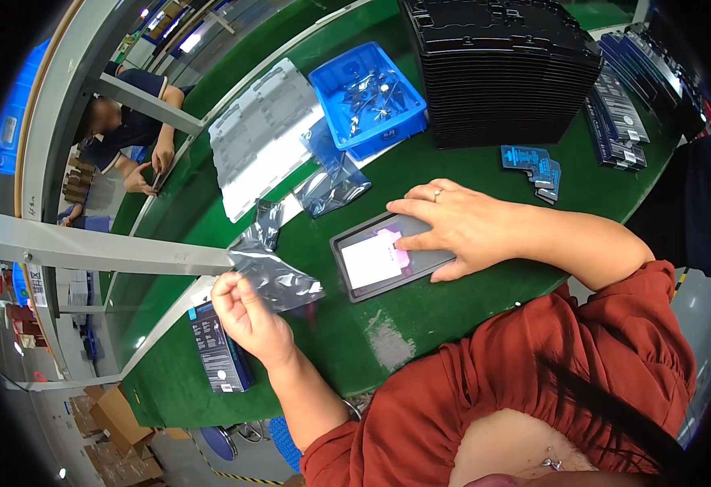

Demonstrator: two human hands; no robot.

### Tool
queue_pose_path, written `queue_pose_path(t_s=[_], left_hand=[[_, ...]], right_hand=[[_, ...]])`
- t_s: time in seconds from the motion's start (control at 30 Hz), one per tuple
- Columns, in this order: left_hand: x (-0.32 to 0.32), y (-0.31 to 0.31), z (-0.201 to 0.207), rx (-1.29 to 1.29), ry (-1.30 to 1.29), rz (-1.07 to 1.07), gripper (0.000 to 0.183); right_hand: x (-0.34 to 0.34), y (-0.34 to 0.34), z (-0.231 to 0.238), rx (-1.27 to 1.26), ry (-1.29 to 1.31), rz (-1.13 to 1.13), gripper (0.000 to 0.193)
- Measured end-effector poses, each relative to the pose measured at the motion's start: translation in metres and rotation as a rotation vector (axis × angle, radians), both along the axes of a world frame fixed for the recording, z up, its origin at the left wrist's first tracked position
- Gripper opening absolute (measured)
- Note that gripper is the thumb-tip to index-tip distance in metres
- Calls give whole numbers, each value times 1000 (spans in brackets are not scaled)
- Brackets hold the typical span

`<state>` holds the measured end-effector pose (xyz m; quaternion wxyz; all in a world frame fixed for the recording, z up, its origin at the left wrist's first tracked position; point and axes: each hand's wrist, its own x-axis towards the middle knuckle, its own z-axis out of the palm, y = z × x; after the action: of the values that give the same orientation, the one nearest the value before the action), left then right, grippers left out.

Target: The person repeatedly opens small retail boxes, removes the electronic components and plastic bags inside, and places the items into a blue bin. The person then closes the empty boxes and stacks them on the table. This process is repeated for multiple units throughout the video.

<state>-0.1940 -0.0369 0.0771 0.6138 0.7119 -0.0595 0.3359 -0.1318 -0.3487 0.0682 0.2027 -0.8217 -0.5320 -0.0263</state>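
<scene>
My right hand (461,227) lies spread over a shallow dark tray (361,294). One finger touches a pink piece (396,250) beside a white sheet (369,261) inside the tray, while the thumb and other fingers reach its edges. My left hand (254,321) is closed, fingers curled, next to a shiny grey plastic bag (282,280); whether it grips the bag or anything small I cannot make out. A dark printed box (219,351) lies under and beside the left wrist.
A blue bin (375,134) of small bagged parts stands beyond the tray, next to grey moulded trays (262,130). Black trays (505,89) are stacked high at the back. Blue cards (534,162) and boxes (619,118) lie right. A metal frame bar (112,243) crosses left; another person (132,122) works beyond.
</scene>
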Motion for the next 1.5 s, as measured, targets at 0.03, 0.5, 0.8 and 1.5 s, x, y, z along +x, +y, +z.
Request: queue_pose_path(t_s=[0.03,0.5,0.8,1.5], left_hand=[[-1,-1,-3,14,32,32,10],[-8,-52,15,464,264,32,10],[-16,-92,22,980,-82,-308,32],[-8,-90,-8,-492,444,-408,15]], right_hand=[[1,-3,0,-3,3,3,54],[-12,-3,-10,58,-33,-77,73],[-32,16,11,371,667,-108,22],[-62,31,-11,604,268,-3,24]])
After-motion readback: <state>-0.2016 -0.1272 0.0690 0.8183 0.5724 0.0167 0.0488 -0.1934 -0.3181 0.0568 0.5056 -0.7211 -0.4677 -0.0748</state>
